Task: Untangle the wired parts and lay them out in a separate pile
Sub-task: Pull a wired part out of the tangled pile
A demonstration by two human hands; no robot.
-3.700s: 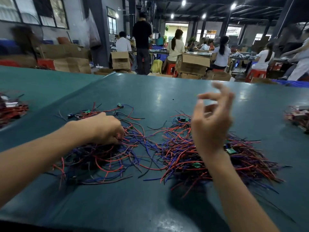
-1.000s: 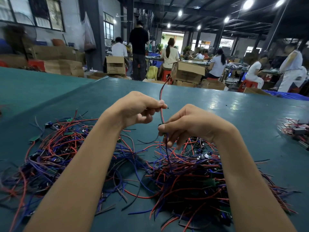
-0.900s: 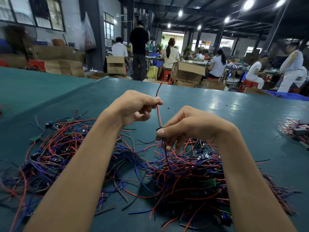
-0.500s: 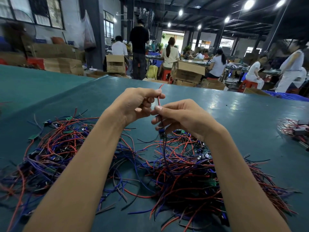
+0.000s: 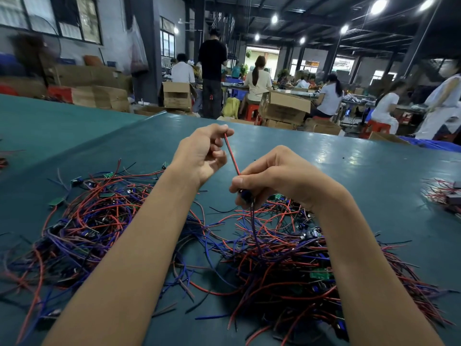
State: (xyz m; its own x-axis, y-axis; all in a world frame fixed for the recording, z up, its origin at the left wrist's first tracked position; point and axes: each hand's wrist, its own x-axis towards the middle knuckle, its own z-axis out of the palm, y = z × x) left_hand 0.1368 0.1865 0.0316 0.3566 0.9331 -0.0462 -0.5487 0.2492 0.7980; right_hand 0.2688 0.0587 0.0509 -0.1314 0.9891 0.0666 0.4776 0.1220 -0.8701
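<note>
— Two hands on one wire?
— Yes. The left hand (image 5: 202,156) pinches the top end of a red wire (image 5: 232,156) between thumb and forefinger, with its other fingers curled in.
— And the right?
— The right hand (image 5: 282,176), at four o'clock from the left, grips the same wire lower down. Its thumb and fingers are closed on a small dark part (image 5: 245,194) there. The wire runs straight and slanted between the two hands, above the table (image 5: 349,158).
— Where does it go below the grip?
— A dark strand (image 5: 254,221) drops at six o'clock from the part into the right pile (image 5: 287,258). That pile is a red-and-blue tangle with small green boards (image 5: 321,274) in it, lying under the right forearm.
— Anything else nearby?
— The left pile (image 5: 87,221) lies at eight o'clock from the hands, under the left forearm, and the two piles touch between the forearms. A smaller heap (image 5: 446,193) sits at three o'clock by the frame edge. At twelve o'clock, beyond the table, are boxes (image 5: 284,106) and seated workers (image 5: 258,81).
</note>
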